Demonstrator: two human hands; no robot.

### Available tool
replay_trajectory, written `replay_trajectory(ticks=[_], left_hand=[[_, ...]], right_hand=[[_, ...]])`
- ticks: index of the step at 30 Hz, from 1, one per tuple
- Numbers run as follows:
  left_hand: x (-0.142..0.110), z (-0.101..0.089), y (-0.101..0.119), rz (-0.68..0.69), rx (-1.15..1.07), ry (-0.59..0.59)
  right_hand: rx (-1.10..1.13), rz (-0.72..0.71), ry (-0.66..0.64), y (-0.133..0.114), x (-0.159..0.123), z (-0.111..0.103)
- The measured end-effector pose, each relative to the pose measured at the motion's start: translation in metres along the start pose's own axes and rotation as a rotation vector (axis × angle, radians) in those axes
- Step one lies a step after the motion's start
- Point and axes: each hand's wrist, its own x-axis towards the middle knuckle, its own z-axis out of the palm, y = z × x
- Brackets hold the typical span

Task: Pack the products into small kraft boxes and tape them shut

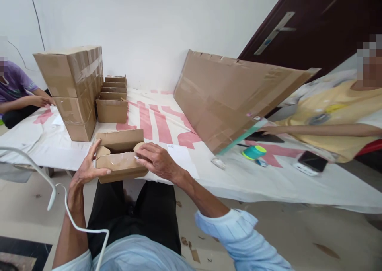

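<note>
A small brown cardboard box [122, 162] with its top flaps up sits at the table's near edge, in front of my body. My left hand [89, 163] grips its left end, thumb along the near side and fingers at the far left corner. At the right end, my right hand [156, 159] has its fingers closed on a small end flap [139, 147]. Clear tape shines on the near flap. The inside of the box is mostly dark and hidden. A white printed paper [182, 159] lies just right of my right hand.
Stacked taped boxes [79, 88] stand at the back left, beside a row of open boxes [112, 111]. A large cardboard sheet [232, 96] leans at the back right. Teal tape roll [253, 152] and phone [312, 161] lie rightward. People sit at both sides. A white cable [70, 211] hangs near my left arm.
</note>
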Motion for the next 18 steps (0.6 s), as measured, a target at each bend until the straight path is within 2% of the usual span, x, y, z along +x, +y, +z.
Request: replay_trajectory(ticks=[8, 14, 18], left_hand=[[-0.007, 0.004, -0.006, 0.105, 0.04, -0.055], [-0.013, 0.003, -0.009, 0.184, 0.133, -0.08], [-0.018, 0.002, -0.012, 0.208, 0.144, -0.091]], right_hand=[[0.006, -0.014, 0.085, -0.015, -0.023, 0.004], [0.09, 0.045, 0.078, -0.021, -0.014, 0.004], [0.129, 0.027, 0.087, -0.03, -0.011, -0.004]])
